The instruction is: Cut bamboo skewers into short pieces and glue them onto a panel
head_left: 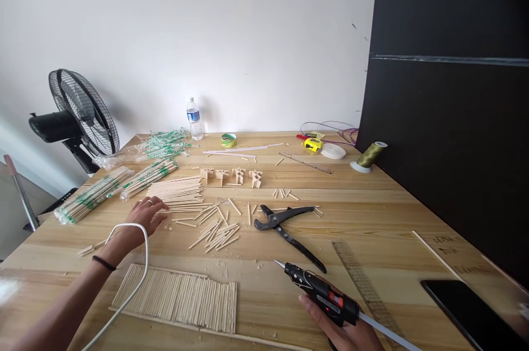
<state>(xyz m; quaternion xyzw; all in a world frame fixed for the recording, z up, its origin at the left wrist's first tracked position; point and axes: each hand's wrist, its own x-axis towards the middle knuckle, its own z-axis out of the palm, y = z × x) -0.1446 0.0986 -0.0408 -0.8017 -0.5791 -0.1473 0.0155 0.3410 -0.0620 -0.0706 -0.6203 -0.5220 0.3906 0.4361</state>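
My left hand (145, 213) reaches across the wooden table (372, 219), fingers stretched flat onto the near end of a pile of long bare wooden sticks (177, 192). A white cord (138, 279) loops over that wrist. My right hand (345, 329) grips a black hot glue gun (320, 290) at the table's near edge, its metal tip pointing left and a glue stick poking out behind. A flat mat of glued sticks (182, 297) lies between my arms. Short cut sticks (217, 232) are scattered just right of the left hand.
Black cutting pliers (285, 224) lie mid-table. Wrapped chopstick bundles (103, 191), small stick assemblies (231, 176), a water bottle (194, 118), tape rolls, a metal ruler (306, 162), a thread spool (370, 155) and a phone (471, 312) are around. A fan (78, 114) stands left; a dark panel (450, 119) right.
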